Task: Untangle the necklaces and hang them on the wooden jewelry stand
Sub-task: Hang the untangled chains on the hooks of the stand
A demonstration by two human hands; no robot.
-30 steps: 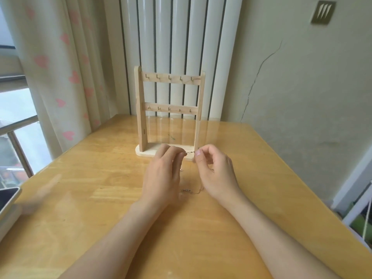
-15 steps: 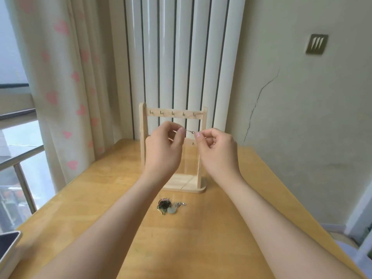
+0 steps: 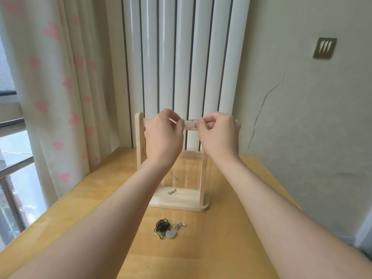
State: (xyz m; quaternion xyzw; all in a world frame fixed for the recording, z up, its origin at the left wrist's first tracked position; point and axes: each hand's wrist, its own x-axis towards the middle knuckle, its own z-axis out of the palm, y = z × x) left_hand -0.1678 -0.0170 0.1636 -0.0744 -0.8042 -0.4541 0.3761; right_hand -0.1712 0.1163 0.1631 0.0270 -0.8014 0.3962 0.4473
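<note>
A wooden jewelry stand [image 3: 177, 200] with two hook rails stands at the back of the table. My left hand [image 3: 164, 135] and my right hand [image 3: 218, 133] are raised in front of its top rail, each pinching one end of a thin gold necklace [image 3: 191, 120] stretched between them at rail height. Its fine chain hangs down faintly inside the stand, with a small pendant lying on the base. On the table in front of the stand lies a tangle of black and green cord [image 3: 162, 226] with a pale round pendant [image 3: 171, 234], and a small silver chain [image 3: 180, 225] beside it.
The wooden table [image 3: 231, 248] runs to a white radiator at the back, with a heart-print curtain [image 3: 50, 87] and window at the left. A cracked wall with a metal plate [image 3: 324, 48] is at the right.
Both hands have lifted the gold necklace from the table up to the stand's top rail. The camera view has tilted upward, and the tangle on the table is now uncovered.
</note>
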